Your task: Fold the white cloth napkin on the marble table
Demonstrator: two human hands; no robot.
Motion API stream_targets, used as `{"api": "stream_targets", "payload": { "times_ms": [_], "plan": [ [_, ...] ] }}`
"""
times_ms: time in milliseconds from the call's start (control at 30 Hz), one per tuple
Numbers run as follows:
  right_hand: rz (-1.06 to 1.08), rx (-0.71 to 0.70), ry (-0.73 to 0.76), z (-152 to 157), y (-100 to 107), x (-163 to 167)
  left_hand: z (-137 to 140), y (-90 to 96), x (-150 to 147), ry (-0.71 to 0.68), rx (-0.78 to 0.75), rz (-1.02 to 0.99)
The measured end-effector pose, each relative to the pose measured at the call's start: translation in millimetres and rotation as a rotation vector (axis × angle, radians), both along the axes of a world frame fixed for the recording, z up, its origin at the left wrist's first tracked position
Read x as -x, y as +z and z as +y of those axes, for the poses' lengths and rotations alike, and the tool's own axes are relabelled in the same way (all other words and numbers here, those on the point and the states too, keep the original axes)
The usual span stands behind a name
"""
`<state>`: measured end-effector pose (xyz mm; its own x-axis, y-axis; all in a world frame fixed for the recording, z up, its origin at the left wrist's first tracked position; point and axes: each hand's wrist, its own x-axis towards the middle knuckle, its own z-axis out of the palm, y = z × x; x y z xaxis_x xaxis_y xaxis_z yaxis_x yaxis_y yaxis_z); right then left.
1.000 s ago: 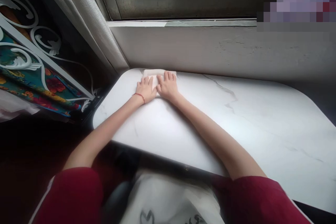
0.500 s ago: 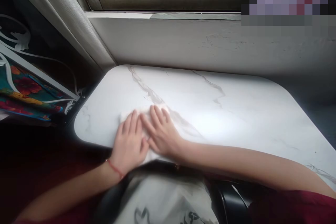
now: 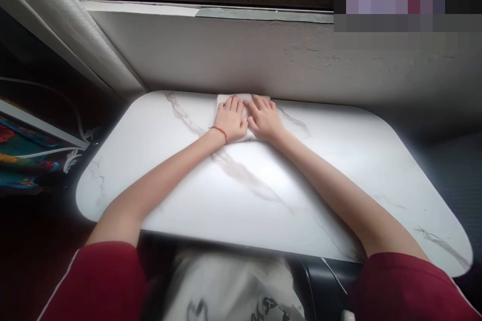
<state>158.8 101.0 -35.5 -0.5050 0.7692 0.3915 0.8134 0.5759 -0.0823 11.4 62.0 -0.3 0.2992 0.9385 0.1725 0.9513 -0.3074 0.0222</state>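
A folded white cloth (image 3: 244, 97) lies on the white marble-patterned tabletop (image 3: 211, 200), against its far edge by the wall. My left hand (image 3: 230, 120), with a red cord at the wrist, presses flat on the cloth's left part. Beside it, my right hand (image 3: 266, 120) lies on the right part with its fingers spread. Both hands are open, palms down, and the thumbs come close together at the middle. Part of the cloth is hidden under them.
A pale wall (image 3: 211, 55) with a ledge rises right behind the table. At the left hang a light curtain (image 3: 75, 15) and a colourful floral fabric (image 3: 22, 160). Below the near edge are a printed pale bag (image 3: 233, 286) and a thin white cable (image 3: 335, 276).
Both hands and the cloth have moved from the table's near left edge away to the far edge and slightly right. My arms are now stretched out, and the view has shifted a little.
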Motion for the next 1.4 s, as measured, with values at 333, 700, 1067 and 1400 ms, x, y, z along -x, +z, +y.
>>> {"api": "stream_targets", "payload": {
  "times_ms": [333, 700, 1067, 1400],
  "plan": [
    [-0.023, -0.004, -0.057, 9, 3, -10, 18, -7.1, 3, -0.059, -0.019, -0.129],
    [-0.026, 0.008, -0.111, -5, 1, -9, 8, -9.6, 1, -0.095, -0.031, -0.105],
    [-0.077, 0.051, -0.2, -138, 7, -62, -98, 2.7, -60, -0.201, 0.12, -0.007],
    [-0.169, 0.106, -0.2, -226, 11, -97, -179, -5.5, -96, -0.369, 0.142, 0.024]
  ]
}}
